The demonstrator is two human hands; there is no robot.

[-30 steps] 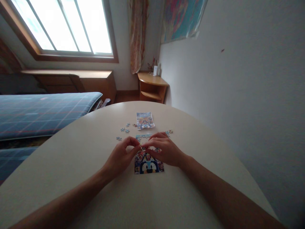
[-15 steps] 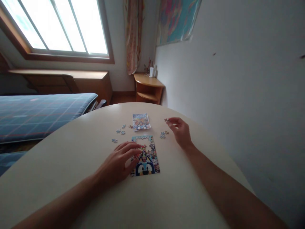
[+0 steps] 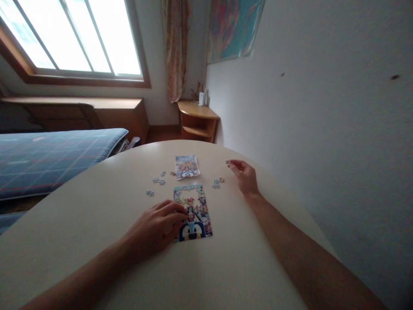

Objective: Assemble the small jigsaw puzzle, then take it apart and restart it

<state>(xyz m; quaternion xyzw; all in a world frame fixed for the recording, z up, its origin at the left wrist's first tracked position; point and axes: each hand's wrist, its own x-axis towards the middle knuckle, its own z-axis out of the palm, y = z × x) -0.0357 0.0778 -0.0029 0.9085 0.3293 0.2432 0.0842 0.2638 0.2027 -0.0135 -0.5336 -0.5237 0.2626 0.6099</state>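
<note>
A small, partly assembled jigsaw puzzle (image 3: 192,213) with a blue cartoon dog lies on the round cream table (image 3: 97,206). My left hand (image 3: 155,227) rests flat on the table, fingers stretched out and touching the puzzle's left edge. My right hand (image 3: 245,175) is reached out to the far right and pinches a small puzzle piece (image 3: 228,162) between thumb and fingertips. A few loose pieces (image 3: 217,183) lie just left of that hand. More loose pieces (image 3: 157,181) are scattered left of the puzzle.
A small printed reference picture (image 3: 186,166) lies beyond the puzzle. A white wall (image 3: 322,107) runs close along the table's right side. A bed with a blue plaid cover (image 3: 54,155) stands at the left, and a wooden corner shelf (image 3: 196,118) behind the table.
Both hands were pinched together over the puzzle's top. My right hand then went out to the right and picked up a loose piece; my left hand slid down and flattened beside the puzzle.
</note>
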